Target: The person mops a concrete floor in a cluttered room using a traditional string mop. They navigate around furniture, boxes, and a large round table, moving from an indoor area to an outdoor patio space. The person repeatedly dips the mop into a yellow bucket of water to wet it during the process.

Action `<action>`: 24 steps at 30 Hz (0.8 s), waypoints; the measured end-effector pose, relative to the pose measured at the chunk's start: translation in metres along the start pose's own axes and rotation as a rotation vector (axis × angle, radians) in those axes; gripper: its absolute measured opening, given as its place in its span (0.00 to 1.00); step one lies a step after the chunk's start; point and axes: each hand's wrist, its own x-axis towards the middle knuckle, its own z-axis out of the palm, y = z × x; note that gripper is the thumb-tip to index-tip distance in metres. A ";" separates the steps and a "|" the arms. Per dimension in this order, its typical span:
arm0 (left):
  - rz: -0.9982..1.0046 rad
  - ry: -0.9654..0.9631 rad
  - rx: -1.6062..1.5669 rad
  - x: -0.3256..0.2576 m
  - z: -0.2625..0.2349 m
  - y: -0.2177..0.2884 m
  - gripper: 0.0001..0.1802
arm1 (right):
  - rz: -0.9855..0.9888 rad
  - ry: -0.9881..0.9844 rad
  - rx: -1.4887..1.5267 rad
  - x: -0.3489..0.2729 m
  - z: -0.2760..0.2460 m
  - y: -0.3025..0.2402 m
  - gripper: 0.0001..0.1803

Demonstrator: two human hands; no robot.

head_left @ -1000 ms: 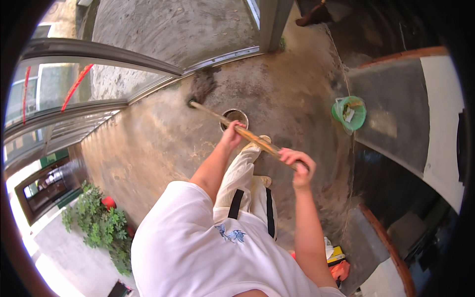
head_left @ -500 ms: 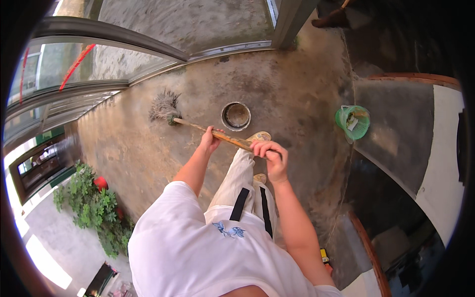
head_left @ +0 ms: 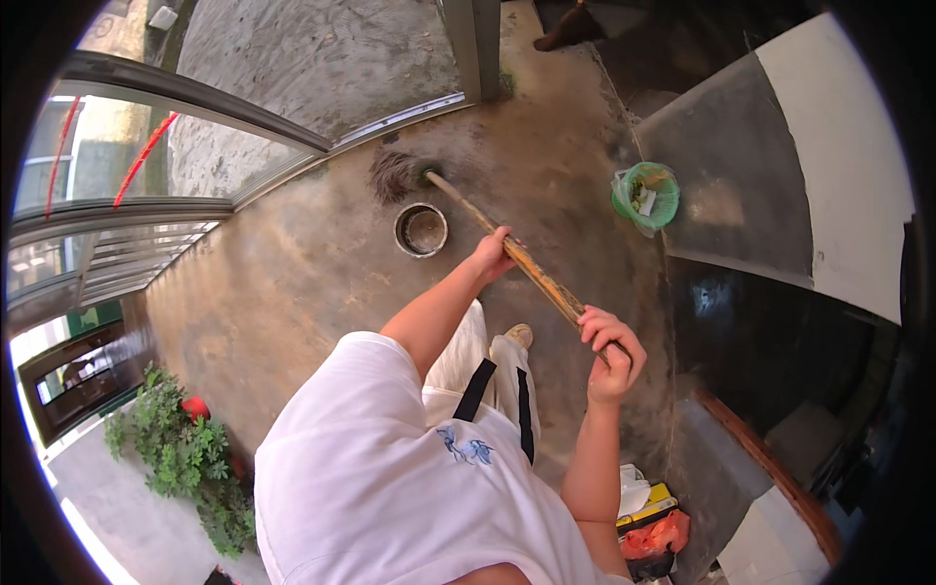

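My left fingers (head_left: 499, 242) gripped the mop (head_left: 539, 277) midway, my right fingers (head_left: 599, 328) its end, probably for leverage; its strands (head_left: 395, 177) rested on the floor (head_left: 292, 283) beyond my left fingers, past the round basin (head_left: 423, 231).

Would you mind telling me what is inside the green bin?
The green bin holds a small white piece among yellowish-green litter, too small to identify. Whatever lies beneath is covered and cannot be seen.
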 end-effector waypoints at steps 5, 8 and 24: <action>-0.127 -0.166 -0.139 -0.013 0.045 -0.118 0.10 | -0.091 0.063 -0.191 -0.071 -0.058 -0.058 0.11; -0.183 -0.162 -0.158 -0.051 0.080 -0.170 0.09 | -0.090 0.091 -0.270 -0.098 -0.082 -0.093 0.13; -0.347 -0.017 -0.106 -0.146 -0.008 -0.228 0.12 | 0.042 0.301 -0.179 -0.215 -0.093 -0.099 0.16</action>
